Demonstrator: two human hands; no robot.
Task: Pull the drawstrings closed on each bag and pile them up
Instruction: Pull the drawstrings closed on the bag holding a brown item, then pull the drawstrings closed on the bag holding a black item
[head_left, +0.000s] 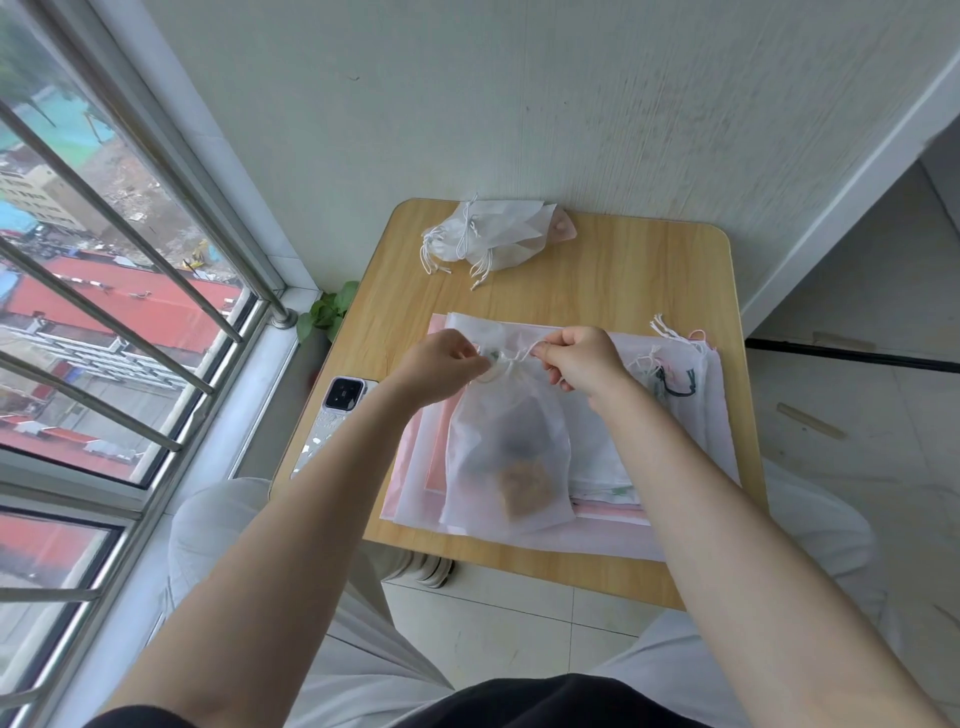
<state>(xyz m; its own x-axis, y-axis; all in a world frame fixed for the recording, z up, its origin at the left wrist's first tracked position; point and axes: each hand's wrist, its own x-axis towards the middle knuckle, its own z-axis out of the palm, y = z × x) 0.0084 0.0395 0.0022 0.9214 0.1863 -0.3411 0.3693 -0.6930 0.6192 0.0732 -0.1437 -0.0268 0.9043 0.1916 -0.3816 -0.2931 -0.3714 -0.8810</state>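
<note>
On the small wooden counter (613, 291) by the window, two hands draw a bag's strings tight.

The counter stands against the far wall, with the barred window (104, 312) along its left. A flat stack of white and pink bags (675, 540) covers its near half, mouths and loose cords toward the far right. On top lies a sheer white drawstring bag (506, 457), its neck gathered at the far end and a brown item showing through near its bottom. At the far edge sits a pile of closed bags (488, 236), cords trailing. A phone (335, 415) lies on the left edge. The left hand (441, 364) pinches the left cord in a curled grip; the right hand (582, 358) pinches the right cord likewise.
</note>
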